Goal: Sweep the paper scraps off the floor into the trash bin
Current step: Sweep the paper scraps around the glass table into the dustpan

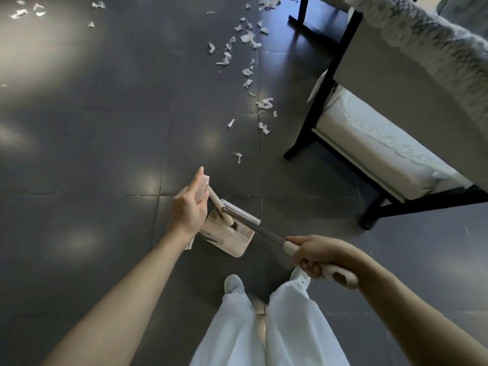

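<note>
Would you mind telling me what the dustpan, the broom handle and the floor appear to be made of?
The dustpan looks like matte beige moulded plastic, judging by its ribbed comb edge. The broom handle seems a dark grey tube, metal or plastic, I cannot tell which, ending in a cream plastic-looking grip in the right hand. The floor appears to be dark grey polished tile: grout lines and glossy light reflections show.
</note>
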The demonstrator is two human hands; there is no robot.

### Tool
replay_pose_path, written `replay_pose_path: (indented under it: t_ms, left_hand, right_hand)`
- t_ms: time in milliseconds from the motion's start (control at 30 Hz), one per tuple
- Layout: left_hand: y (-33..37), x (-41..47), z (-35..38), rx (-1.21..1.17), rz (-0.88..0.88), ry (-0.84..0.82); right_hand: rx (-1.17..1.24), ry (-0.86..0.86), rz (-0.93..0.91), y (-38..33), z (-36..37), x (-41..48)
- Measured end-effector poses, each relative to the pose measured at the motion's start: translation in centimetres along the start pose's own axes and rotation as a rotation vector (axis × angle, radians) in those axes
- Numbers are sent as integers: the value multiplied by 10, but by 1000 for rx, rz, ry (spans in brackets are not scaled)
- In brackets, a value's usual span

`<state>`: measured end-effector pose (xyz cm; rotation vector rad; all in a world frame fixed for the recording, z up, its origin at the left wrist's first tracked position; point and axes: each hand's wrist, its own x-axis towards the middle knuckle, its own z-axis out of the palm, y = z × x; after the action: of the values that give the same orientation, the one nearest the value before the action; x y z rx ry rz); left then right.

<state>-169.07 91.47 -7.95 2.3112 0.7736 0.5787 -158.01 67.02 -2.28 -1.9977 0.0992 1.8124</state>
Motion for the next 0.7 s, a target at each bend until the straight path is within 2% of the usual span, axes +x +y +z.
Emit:
replay_pose_path:
  t_ms: [67, 267, 533, 700]
  left_hand:
    - [-1, 6, -2, -19, -21, 18]
    - [-5, 53, -9, 4, -127, 59]
    - [-11, 163, 23, 23, -207, 84]
    - [-4, 227, 50, 33, -183, 53]
  right_hand:
    - [-18, 26, -22, -11, -7, -11]
    - [-281, 178, -144, -52, -36, -17]
    - [-251, 308, -206, -157, -161, 43]
    - [-384, 411, -246, -230, -222, 90]
